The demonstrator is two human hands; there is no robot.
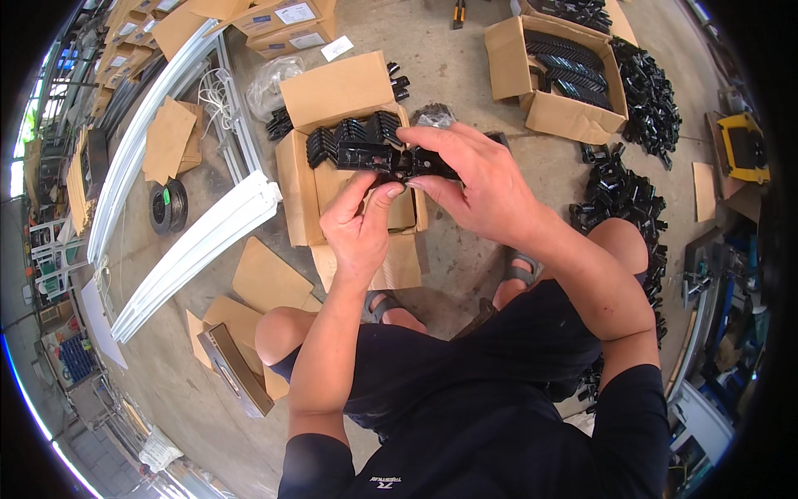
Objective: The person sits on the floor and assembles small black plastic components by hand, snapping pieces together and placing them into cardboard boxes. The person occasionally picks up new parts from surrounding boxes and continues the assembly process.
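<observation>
Both my hands hold a black metal bracket (364, 156) up in front of me, above an open cardboard box. My left hand (359, 224) pinches it from below with thumb and fingertips. The right hand (474, 175) grips its right part, index finger along the top and thumb underneath, hiding much of that end. Behind the bracket, the cardboard box (293, 187) has its flaps spread. Along its far side, several similar black brackets (353, 131) stand in a packed row.
A second open box (505, 62) of black parts stands at the far right, beside loose heaps of black brackets (615, 195). Long white metal profiles (199, 249) lie to the left, near a black wire spool (169, 206). Flat cardboard pieces (273, 274) lie on the concrete floor.
</observation>
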